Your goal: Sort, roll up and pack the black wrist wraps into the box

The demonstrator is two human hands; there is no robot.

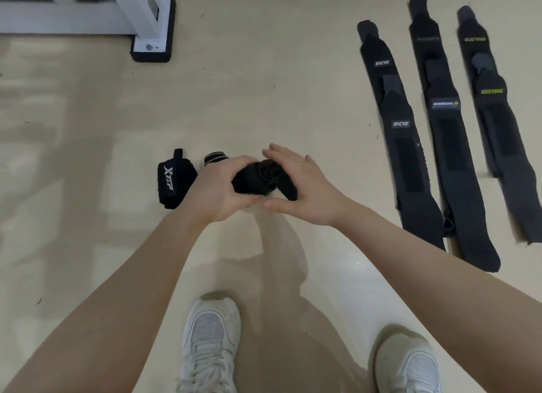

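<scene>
Between our hands, a half-rolled wrap [261,177]: left hand [224,188] grips the roll, right hand [305,187] lies flat-fingered against its tail. Right of them, flat wraps [410,157] lie on the floor [264,84].

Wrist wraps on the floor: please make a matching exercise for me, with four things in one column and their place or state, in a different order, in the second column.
Things:
1. Xtep wrap
2. Xueying wraps
3. wrap in the hands
4. white shoes

Places or states:
A. at the bottom edge of the picture
B. rolled, lying on the floor left of the hands
C. flat and unrolled, farthest right
D. partly rolled, gripped by the left hand with the right hand against it

Pairs: 1-B, 2-C, 3-D, 4-A
</scene>
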